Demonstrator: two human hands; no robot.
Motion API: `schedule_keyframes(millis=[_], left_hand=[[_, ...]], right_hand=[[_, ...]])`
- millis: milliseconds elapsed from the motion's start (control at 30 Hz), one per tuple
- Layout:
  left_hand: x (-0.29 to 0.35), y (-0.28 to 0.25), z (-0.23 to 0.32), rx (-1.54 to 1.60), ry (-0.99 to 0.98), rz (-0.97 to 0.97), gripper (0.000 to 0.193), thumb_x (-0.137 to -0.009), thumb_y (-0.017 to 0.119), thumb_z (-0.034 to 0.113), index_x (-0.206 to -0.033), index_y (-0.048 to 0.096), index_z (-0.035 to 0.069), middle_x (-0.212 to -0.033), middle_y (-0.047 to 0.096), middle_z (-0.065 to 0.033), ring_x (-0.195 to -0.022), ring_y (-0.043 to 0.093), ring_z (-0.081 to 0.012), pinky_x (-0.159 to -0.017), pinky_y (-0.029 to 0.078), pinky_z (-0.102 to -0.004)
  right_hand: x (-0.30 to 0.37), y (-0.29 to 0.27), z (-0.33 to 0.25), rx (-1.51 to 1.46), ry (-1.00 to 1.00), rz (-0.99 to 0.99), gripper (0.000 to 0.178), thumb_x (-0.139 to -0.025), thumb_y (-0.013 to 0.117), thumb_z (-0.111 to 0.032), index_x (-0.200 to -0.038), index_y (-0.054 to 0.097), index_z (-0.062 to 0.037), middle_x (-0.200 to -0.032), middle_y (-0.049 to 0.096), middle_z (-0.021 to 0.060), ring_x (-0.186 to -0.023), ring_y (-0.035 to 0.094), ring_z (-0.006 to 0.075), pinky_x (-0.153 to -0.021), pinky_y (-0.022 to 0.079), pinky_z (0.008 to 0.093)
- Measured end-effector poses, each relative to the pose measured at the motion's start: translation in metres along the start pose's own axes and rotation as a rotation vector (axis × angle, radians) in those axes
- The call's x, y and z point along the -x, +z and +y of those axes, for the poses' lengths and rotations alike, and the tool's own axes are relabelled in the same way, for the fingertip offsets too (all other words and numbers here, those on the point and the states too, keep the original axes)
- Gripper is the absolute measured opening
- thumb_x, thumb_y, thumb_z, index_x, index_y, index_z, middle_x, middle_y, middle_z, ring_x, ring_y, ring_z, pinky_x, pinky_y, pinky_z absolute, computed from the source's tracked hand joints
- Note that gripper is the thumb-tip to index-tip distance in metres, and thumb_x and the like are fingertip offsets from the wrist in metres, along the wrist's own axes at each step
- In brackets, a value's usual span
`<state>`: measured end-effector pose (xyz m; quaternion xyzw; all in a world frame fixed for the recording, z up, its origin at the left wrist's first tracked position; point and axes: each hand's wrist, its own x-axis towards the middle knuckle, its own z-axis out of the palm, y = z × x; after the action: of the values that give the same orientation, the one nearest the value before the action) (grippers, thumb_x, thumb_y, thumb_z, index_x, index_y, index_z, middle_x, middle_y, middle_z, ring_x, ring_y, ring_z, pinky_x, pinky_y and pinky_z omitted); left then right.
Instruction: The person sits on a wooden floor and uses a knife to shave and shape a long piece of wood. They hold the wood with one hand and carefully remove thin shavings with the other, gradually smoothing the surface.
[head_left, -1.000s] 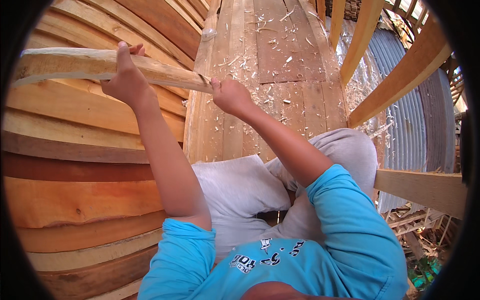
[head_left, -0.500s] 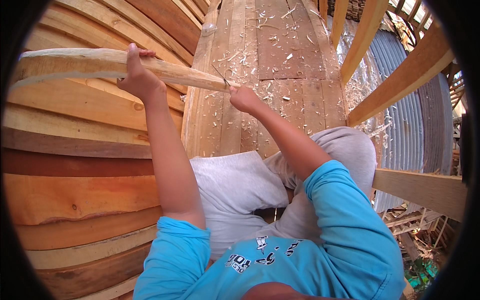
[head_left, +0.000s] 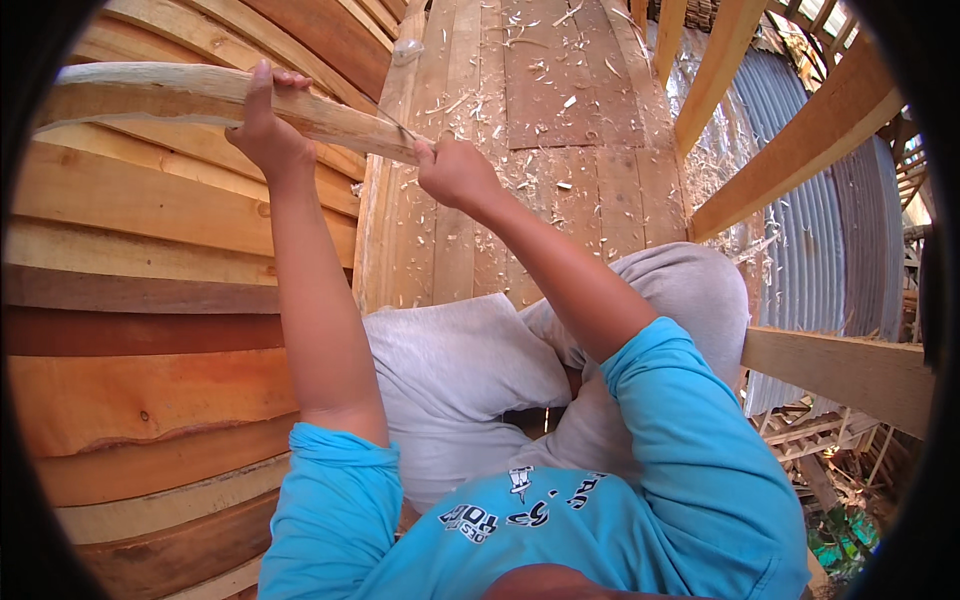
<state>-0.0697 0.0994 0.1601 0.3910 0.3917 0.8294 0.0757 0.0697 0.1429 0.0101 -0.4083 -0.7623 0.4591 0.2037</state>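
A long pale piece of wood (head_left: 190,97), bare and curved toward its far left end, slants across the upper left. My left hand (head_left: 268,128) is closed round its middle, with the thumb over the upper side and fingertips showing beyond. Near the narrow right end, my right hand (head_left: 458,174) is clenched on a knife. Only the thin dark blade (head_left: 397,126) shows, lying across the wood's upper edge; the handle is hidden in the fist.
A wall of overlapping boards (head_left: 150,390) rises close on my left. Wood shavings (head_left: 570,102) litter the plank floor (head_left: 455,265) ahead. On the right stand slanted timber posts (head_left: 800,155), with corrugated metal sheets (head_left: 800,230) beyond. My bent legs (head_left: 460,360) are below my arms.
My right hand and the knife have moved left along the wood, from its narrow end toward my left hand. The wood and my left hand appear slightly higher in view.
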Motion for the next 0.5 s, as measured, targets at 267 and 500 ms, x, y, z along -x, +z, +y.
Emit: schedule_keyframes(millis=[267, 500], left_hand=[[0.004, 0.014, 0.0, 0.024, -0.017, -0.145, 0.012, -0.084, 0.069, 0.003, -0.087, 0.059, -0.002, -0.072, 0.062, -0.0096, -0.064, 0.062, -0.0194, -0.066, 0.056, -0.0368], [0.021, 0.052, -0.007, 0.045, 0.002, -0.257, 0.01, -0.084, 0.069, 0.004, -0.089, 0.062, -0.001, -0.072, 0.063, -0.0089, -0.065, 0.062, -0.019, -0.067, 0.053, -0.0331]], right_hand=[[0.001, -0.012, -0.007, -0.048, 0.04, -0.071, 0.055, -0.099, 0.044, -0.04, -0.102, 0.067, 0.0093, -0.101, 0.067, 0.0301, -0.097, 0.066, 0.0425, -0.089, 0.051, 0.0491], [-0.013, 0.003, 0.102, 0.331, 0.031, -0.221, 0.041, -0.097, 0.045, -0.036, -0.118, 0.067, -0.0079, -0.106, 0.067, 0.027, -0.099, 0.067, 0.0409, -0.089, 0.052, 0.047]])
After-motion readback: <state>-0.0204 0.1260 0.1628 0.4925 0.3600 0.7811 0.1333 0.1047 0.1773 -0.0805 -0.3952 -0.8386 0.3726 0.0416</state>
